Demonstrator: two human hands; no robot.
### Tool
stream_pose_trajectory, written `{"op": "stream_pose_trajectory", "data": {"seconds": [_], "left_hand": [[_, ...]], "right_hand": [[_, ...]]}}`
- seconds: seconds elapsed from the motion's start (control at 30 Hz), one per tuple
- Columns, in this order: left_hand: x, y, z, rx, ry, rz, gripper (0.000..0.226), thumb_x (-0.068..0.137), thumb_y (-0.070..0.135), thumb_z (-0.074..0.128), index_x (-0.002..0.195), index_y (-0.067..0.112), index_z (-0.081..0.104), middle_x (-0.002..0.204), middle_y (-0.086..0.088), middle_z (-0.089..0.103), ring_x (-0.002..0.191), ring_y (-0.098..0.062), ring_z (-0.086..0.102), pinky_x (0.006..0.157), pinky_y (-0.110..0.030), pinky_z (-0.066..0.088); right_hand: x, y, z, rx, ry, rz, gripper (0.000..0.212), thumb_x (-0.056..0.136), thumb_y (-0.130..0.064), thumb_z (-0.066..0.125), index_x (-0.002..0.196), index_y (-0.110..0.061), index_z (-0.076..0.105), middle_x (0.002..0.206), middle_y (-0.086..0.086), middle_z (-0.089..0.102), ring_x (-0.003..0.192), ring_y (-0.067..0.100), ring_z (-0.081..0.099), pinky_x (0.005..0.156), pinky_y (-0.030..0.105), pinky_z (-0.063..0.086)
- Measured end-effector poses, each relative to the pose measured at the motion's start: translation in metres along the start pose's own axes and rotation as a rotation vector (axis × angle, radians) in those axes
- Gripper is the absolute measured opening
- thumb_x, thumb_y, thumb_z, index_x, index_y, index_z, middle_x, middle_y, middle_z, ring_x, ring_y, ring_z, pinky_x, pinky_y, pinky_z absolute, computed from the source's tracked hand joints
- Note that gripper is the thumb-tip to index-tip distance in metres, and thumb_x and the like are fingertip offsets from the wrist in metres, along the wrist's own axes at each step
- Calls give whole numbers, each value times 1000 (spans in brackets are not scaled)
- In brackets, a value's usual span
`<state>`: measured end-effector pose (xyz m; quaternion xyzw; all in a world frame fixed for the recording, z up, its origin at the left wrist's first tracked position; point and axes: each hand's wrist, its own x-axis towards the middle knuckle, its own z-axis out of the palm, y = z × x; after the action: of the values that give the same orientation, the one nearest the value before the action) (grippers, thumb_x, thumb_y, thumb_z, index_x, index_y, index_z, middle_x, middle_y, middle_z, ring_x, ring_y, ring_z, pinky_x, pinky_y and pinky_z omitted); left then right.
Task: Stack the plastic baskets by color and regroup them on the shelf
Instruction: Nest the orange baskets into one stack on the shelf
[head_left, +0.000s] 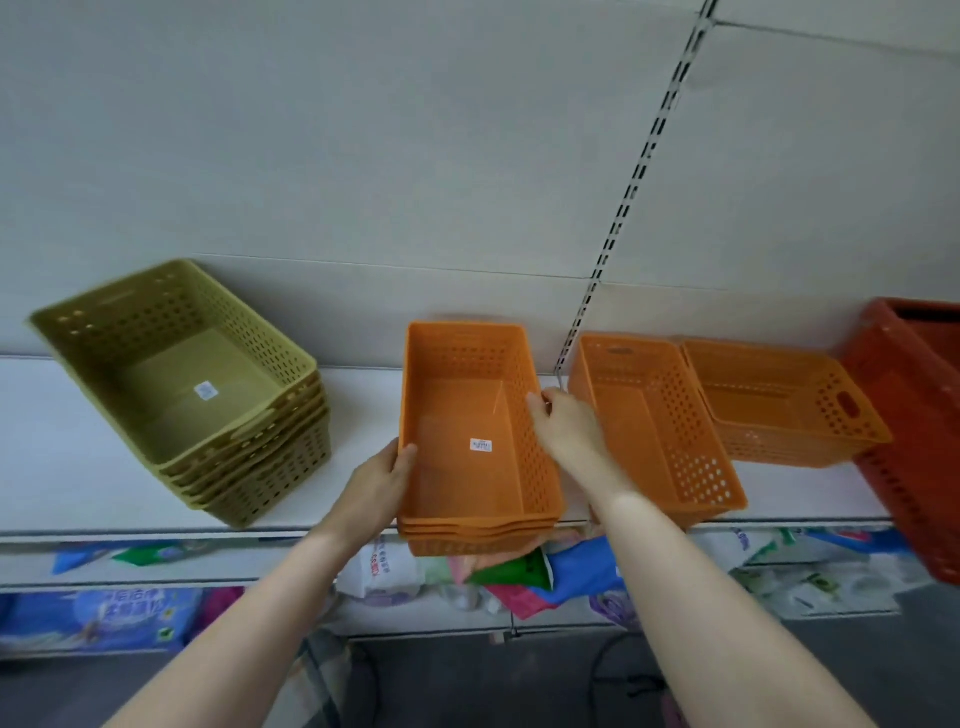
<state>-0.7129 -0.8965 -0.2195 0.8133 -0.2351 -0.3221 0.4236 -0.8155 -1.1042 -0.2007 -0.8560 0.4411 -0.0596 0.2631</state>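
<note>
In the head view, we are holding a nested stack of orange perforated plastic baskets (470, 431) at the middle of the white shelf (78, 467), its near end hanging over the front edge. Our left hand (382, 483) is gripping the stack's left rim, thumb inside. Our right hand (566, 431) is curling its fingers over the right rim.

To the left, a taller stack of olive-green perforated plastic baskets (182, 384) is sitting well apart, so we are judging that colour grouped. To the right, a long orange basket (649, 426) and a wider orange basket with a handle slot (779, 405) are lying separately, just beside each other. They are looking like what is left to join the orange pile. A dark red plastic crate (914, 415) is standing at the far right.
</note>
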Motion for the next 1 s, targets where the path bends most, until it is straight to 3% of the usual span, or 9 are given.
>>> {"op": "stream_pose_trajectory", "data": {"seconds": [0.07, 0.13, 0.23, 0.43, 0.6, 0.7, 0.77, 0.87, 1.0], "left_hand": [[0, 3, 6, 29, 44, 19, 47, 103, 42, 29, 138, 17, 48, 131, -11, 60, 116, -29, 58, 96, -35, 44], [-1, 2, 10, 39, 81, 38, 45, 104, 40, 29, 141, 21, 45, 133, -10, 59, 118, -30, 57, 96, -37, 44], [1, -1, 12, 47, 144, 86, 41, 104, 36, 29, 143, 32, 39, 132, -5, 59, 118, -29, 57, 95, -39, 45], [0, -1, 12, 41, 161, 113, 41, 104, 34, 32, 144, 40, 36, 130, 1, 60, 116, -28, 57, 87, -34, 43], [-4, -1, 2, 29, 84, 130, 41, 102, 39, 34, 143, 38, 39, 135, -2, 59, 119, -28, 57, 95, -38, 46], [-9, -1, -4, 8, 34, 120, 37, 103, 35, 36, 139, 39, 43, 132, -3, 60, 116, -27, 59, 93, -36, 47], [-12, -3, -9, -49, -9, 104, 37, 102, 36, 37, 137, 46, 44, 130, -2, 62, 113, -25, 61, 97, -44, 50], [-11, -6, -16, -124, -58, 73, 40, 102, 38, 38, 141, 36, 46, 128, -5, 64, 112, -24, 62, 96, -49, 52], [-21, 0, -20, -294, -83, 14, 38, 103, 29, 39, 139, 24, 49, 122, -5, 64, 114, -25, 60, 100, -48, 49]], "right_hand": [[-2, 18, -11, -83, 159, -17, 34, 101, -32, 45, 126, -13, 57, 124, 11, 61, 118, 33, 56, 92, 40, 48], [-7, 38, -19, -239, 113, 80, 41, 97, -31, 53, 133, -11, 49, 134, 15, 55, 123, 36, 52, 95, 45, 46], [-15, 61, -17, -280, -136, 185, 41, 94, -19, 60, 133, -11, 47, 126, 16, 62, 115, 36, 61, 90, 42, 49], [-34, 49, -46, -131, 80, 71, 32, 86, -6, 57, 116, -16, 61, 101, 12, 71, 92, 34, 69, 80, 39, 57], [-66, -7, -88, -195, 92, -52, 48, 87, -4, 49, 131, -21, 56, 108, 17, 68, 98, 39, 66, 81, 39, 54], [-91, -42, -110, -330, 227, -186, 39, 88, -3, 48, 122, -17, 60, 101, 22, 70, 97, 44, 65, 77, 40, 51], [-105, -63, -116, -336, 273, -235, 42, 89, -3, 47, 126, -20, 59, 103, 23, 70, 98, 46, 64, 78, 41, 49], [-115, -91, -106, -319, 249, -300, 49, 89, -3, 47, 134, -21, 56, 108, 23, 70, 102, 45, 63, 83, 43, 51], [-116, -108, -64, -239, 96, -310, 35, 88, -13, 51, 121, -19, 62, 107, 19, 70, 103, 43, 63, 85, 42, 51]]}}
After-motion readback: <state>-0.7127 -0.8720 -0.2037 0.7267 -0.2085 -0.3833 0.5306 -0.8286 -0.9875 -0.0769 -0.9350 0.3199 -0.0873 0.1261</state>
